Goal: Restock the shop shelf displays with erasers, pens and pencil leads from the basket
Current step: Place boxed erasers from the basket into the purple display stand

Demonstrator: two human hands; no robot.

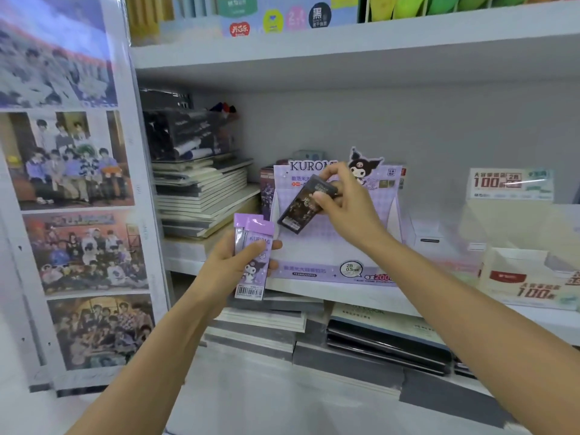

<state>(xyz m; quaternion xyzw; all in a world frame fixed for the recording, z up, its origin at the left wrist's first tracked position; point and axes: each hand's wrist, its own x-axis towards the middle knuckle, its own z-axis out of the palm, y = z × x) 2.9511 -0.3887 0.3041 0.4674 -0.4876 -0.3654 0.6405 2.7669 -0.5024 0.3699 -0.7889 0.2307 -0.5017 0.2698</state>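
Restocking leads: right hand point(345, 208) pinched a dark pack point(301, 211) over the display box point(314, 271); left hand point(232, 265) fingers point(276, 245) clutched purple packs point(254, 268), probably slotted next.

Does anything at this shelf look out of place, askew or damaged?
The dark pack pinched in the right hand hangs tilted in front of the purple Kuromi display box; its wrapper matches neither that box nor the purple packs held in the left hand. Nothing looks spilled or damaged.

The left hand point(232, 262) and right hand point(348, 208) are showing bare; the left forearm point(150, 356) and right forearm point(470, 309) are likewise showing bare, slim, down to the view's edge.
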